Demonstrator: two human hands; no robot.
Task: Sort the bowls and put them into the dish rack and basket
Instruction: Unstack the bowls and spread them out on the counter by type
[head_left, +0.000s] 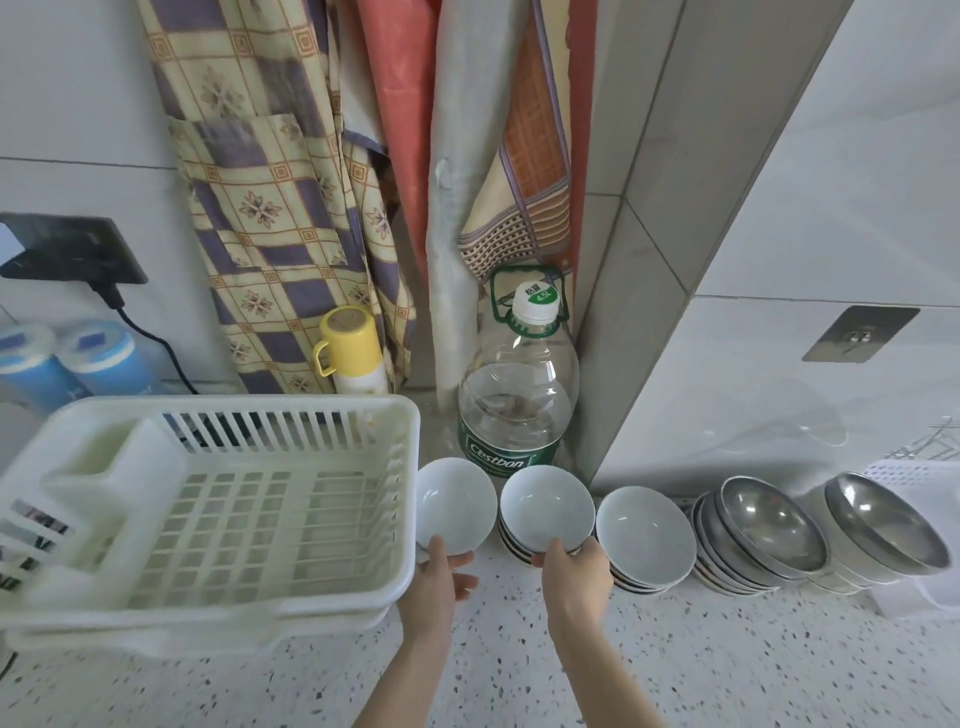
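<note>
Both hands pinch glazed bowl rims, left hand (439, 574) a single white bowl (456, 505), right hand (574, 569) the stack's top bowl (546, 508); slippery, breakable, so grip rims firmly

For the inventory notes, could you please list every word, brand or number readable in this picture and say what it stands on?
"Cestbon": green label on the water bottle.
"4.5L": green sticker on the bottle cap; the characters above it are too small to read.
Print on the blue canisters: too blurred to read.

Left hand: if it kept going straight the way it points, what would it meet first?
Probably nothing new: the left hand already holds a white bowl. Beyond lies the water bottle, though depth is unclear.
</note>
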